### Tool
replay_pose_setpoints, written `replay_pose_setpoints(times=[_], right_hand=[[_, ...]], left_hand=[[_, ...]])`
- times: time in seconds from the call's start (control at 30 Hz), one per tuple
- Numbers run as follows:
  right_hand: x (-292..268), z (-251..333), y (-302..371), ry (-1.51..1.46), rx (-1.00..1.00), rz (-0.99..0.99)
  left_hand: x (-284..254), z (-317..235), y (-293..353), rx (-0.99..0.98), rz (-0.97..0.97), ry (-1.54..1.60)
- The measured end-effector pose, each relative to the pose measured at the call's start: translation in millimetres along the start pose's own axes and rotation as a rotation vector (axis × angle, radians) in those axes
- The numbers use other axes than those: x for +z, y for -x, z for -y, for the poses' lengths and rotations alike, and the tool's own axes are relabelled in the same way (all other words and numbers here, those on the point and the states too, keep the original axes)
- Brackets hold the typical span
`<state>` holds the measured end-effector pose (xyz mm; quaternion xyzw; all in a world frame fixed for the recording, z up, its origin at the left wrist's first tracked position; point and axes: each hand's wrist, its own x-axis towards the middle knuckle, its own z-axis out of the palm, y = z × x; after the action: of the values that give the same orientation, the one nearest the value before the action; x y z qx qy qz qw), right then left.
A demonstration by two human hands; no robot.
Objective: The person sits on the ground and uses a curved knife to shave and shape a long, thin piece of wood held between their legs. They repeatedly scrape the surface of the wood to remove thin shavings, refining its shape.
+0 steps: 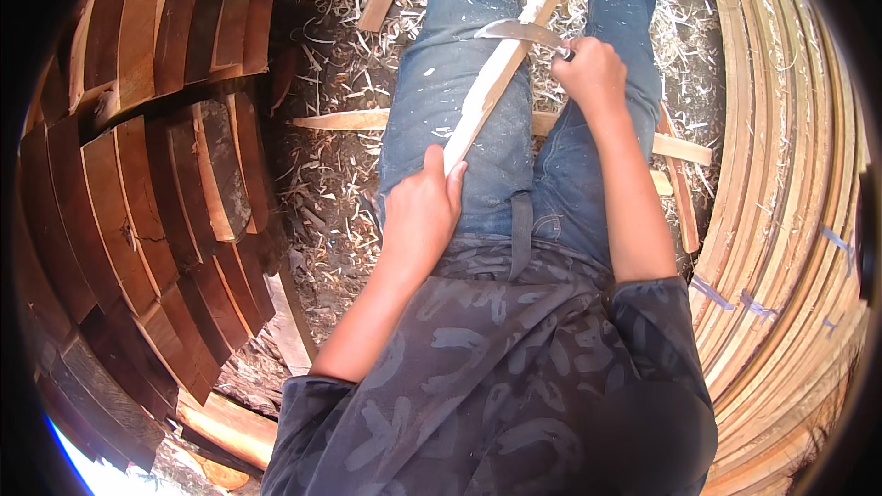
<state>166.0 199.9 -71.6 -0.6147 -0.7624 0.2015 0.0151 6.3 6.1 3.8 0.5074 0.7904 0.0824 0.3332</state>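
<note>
One wood strip (493,84): slanting over the left thigh (418,115) toward far right
Left hand (421,211): fingers closed around the strip's near end
Right hand (594,78): fingers gripping a curved knife (525,31), blade across strip

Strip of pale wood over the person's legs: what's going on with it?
The left hand grips the near end of the wooden strip, which slants over the blue jeans. The right hand holds a knife by its handle, its curved blade crossing the strip farther up. Pale shavings litter the ground.
</note>
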Motion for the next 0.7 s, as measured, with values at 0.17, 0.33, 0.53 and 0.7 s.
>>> replay_pose_setpoints(times=[0.17,0.33,0.53,0.7], right_hand=[[5.4,15.4,14.8,-0.044,0.061,0.031],[-14.1,4.7,19.6,-0.396,0.082,0.444],[-31.2,2.3,53.0,-0.71,0.043,0.46],[-33.7,22.2,76.6,-0.509,-0.162,0.37]], left_hand=[[4.3,2.7,0.3,-0.002,-0.037,0.011],[-0.4,0.4,0.3,-0.038,0.007,0.0],[-3.6,3.4,1.1,-0.049,-0.002,0.064],[-5.3,4.5,2.0,-0.064,-0.048,0.072]])
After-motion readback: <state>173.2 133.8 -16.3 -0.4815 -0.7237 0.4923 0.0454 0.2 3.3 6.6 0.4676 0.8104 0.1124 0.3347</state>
